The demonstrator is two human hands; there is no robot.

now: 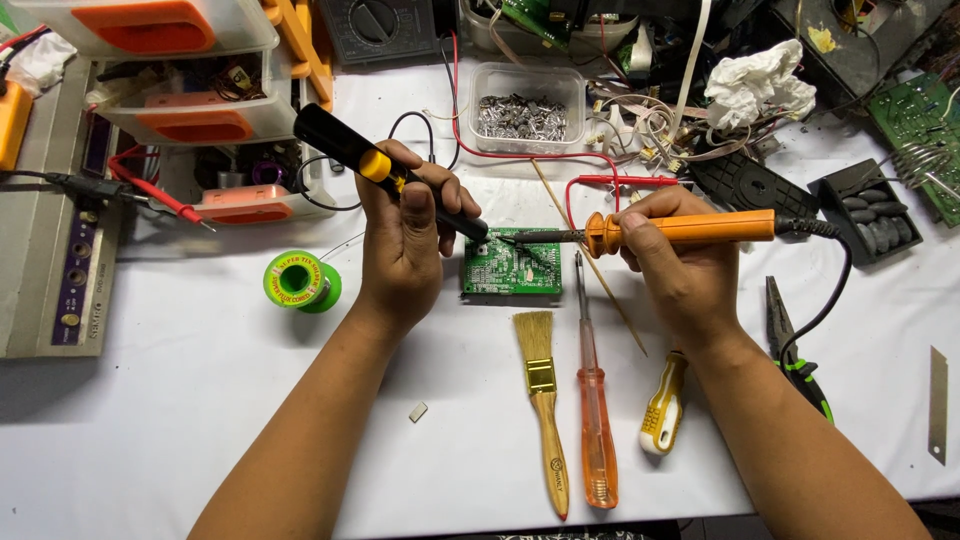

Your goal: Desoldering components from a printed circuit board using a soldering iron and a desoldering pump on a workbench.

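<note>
Circuit board (512, 268), green and small, is laid flat on the white table (200, 400) between the two hands. The left hand (405, 240) is clamped around a black-and-yellow desoldering pump (385, 168), slanting down-right onto the board's upper-left corner. An orange soldering iron (680, 229) is gripped in the right hand (675, 265), lying crosswise, its tip apparently touching that corner.

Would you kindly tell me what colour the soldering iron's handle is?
Orange; the soldering iron's handle, gripped by the right hand, shows best in the head view.
</note>
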